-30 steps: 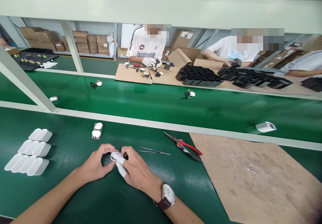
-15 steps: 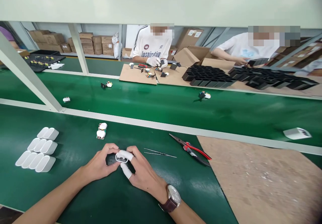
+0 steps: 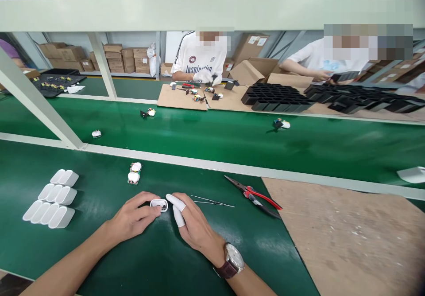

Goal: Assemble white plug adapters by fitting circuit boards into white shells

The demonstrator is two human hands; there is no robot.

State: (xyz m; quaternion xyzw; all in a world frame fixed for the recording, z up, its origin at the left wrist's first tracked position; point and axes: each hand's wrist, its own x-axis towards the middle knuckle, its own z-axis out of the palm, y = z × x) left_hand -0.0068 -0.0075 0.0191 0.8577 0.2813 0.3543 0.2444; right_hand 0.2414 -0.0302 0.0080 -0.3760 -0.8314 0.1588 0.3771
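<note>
A small white oval plastic housing (image 3: 165,208) stands with its open end up, dark parts showing inside. My left hand (image 3: 134,216) grips it, the thumb over the opening and the fingers behind. My right hand (image 3: 198,225) is just to the right, apart from the housing, with white finger cots on two fingers; its fingers are stretched out and hold nothing. Tweezers (image 3: 212,201) lie beyond that hand, and red-and-black long-nose pliers (image 3: 249,192) rest farther right. Two white-topped circuit assemblies (image 3: 134,173) sit behind my left hand.
Several white oval housings (image 3: 49,200) stand in rows at left. A cardboard sheet (image 3: 345,238) covers the right side. Behind a pale rail (image 3: 186,161), a green conveyor (image 3: 206,141) carries assemblies. Two co-workers sit across, near black trays (image 3: 279,97). A slanted post (image 3: 40,96) rises at left.
My right hand has come off the housing and moved slightly right. My left thumb is now over the opening. Pieces on the conveyor have shifted right.
</note>
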